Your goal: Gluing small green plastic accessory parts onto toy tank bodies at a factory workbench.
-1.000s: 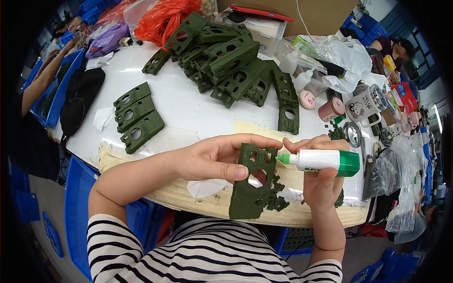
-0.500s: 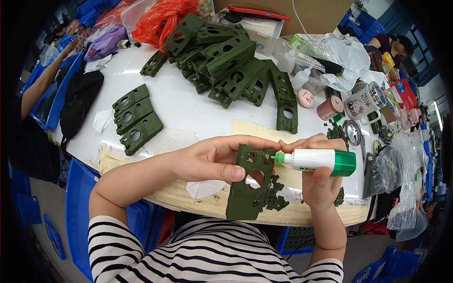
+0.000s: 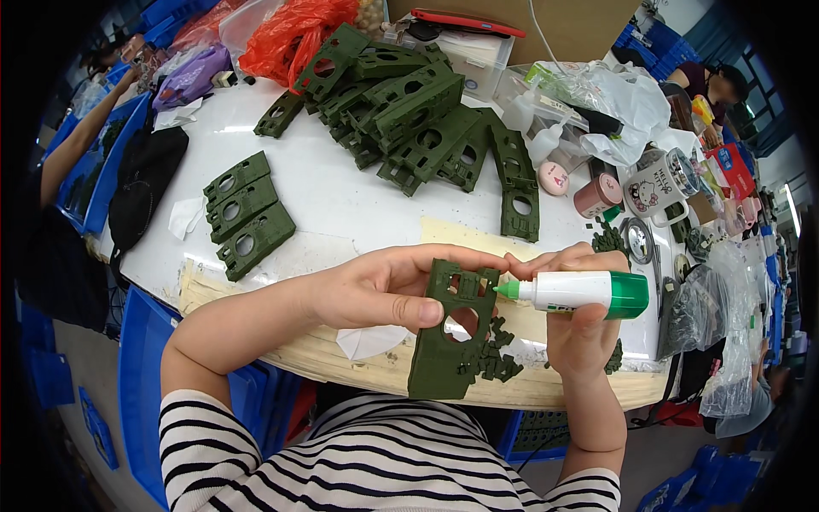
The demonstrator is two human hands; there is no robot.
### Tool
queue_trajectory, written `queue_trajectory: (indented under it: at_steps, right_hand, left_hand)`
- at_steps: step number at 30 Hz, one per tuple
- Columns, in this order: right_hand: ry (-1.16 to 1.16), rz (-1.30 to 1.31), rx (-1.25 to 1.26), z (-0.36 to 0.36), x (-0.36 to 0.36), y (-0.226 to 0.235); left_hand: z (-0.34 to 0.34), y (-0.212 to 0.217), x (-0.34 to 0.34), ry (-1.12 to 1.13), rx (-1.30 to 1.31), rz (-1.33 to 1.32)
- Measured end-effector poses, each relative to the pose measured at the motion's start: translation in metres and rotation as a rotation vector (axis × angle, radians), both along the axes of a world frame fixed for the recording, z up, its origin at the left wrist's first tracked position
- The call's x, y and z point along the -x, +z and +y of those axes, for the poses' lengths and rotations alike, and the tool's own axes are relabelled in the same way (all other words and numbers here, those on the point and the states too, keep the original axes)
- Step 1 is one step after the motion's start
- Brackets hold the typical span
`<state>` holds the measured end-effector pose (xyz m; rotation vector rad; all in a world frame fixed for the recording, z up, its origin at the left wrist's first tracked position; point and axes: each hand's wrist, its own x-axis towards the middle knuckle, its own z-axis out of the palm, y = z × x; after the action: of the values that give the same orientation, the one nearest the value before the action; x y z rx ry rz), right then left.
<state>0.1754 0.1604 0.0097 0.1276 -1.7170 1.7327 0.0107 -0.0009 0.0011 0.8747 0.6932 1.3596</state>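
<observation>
My left hand (image 3: 388,288) holds a flat dark green plastic part (image 3: 450,341) with a round hole, upright in front of my chest, thumb across its face. My right hand (image 3: 580,328) grips a white glue bottle with a green cap end (image 3: 584,292), lying sideways. Its green nozzle tip touches the upper right edge of the part. Small green plastic pieces (image 3: 495,358) lie on the table edge just behind the part.
A row of three green plates (image 3: 246,213) lies at left on the white round table (image 3: 341,200). A big heap of green parts (image 3: 409,111) sits at the back. Mugs (image 3: 657,183), tape rolls, plastic bags and a clear box crowd the right. Blue crates surround the table.
The green part and the glue bottle have shifted slightly; the nozzle stays at the part's upper right edge. Nothing was taken or let go.
</observation>
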Motion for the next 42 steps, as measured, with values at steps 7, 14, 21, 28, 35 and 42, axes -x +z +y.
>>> queue_trajectory:
  at_steps: [7,14,21,28,35,42]
  right_hand:
    - [0.051,0.010,0.011,0.001,0.000,0.000]
    - [0.079,0.023,-0.003,0.003,0.000,-0.001]
    - [0.073,0.018,-0.018,0.003,0.000,-0.001]
    - [0.062,0.009,-0.023,0.003,0.000,-0.001]
    - [-0.016,-0.025,0.107,0.005,-0.001,0.000]
    - [-0.049,-0.032,0.221,0.010,-0.010,0.005]
  left_hand:
    - [-0.001,0.001,0.001,-0.011,0.029,-0.018]
    - [-0.001,-0.003,0.002,-0.050,-0.024,-0.043]
    - [-0.001,-0.003,0.002,-0.043,-0.022,-0.041]
    - [0.000,-0.002,0.003,-0.056,-0.015,-0.034]
    - [-0.002,0.004,0.004,-0.057,0.029,-0.012]
    - [-0.004,-0.008,0.005,0.103,-0.054,-0.054]
